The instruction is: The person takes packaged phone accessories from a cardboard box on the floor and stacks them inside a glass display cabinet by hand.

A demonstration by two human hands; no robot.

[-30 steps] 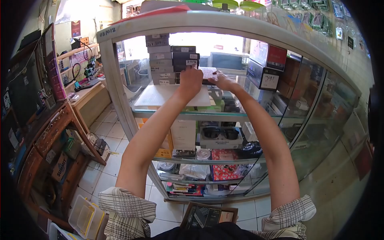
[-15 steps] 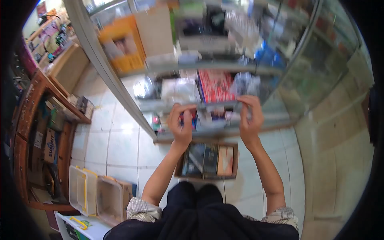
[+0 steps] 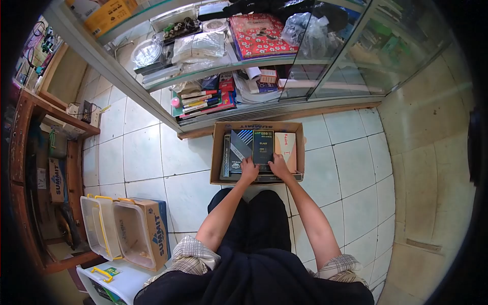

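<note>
On the tiled floor in front of my knees stands an open cardboard box (image 3: 215, 152) with flat packages inside. My left hand (image 3: 248, 171) reaches into it, fingers closed at the lower left corner of a black box marked GLASS (image 3: 263, 140). At the same box's lower right corner, my right hand (image 3: 279, 167) has its fingers closed too. Left of this black box lies a blue-and-black striped box (image 3: 241, 142), partly under my left hand. A pale orange-and-white box (image 3: 287, 147) is on the right. My fingertips are partly hidden.
A glass display cabinet (image 3: 168, 79) rises just beyond the cardboard box, its shelves holding a red floral item (image 3: 262, 35), plastic bags and markers (image 3: 201, 101). Clear plastic bins (image 3: 136, 231) stand at lower left, near a wooden cabinet (image 3: 25, 137). A tan panel (image 3: 422, 178) runs along the right.
Both hands have come down from the cabinet's front edge into the cardboard box and taken hold of the black box. The view has tilted downward and sharpened.
</note>
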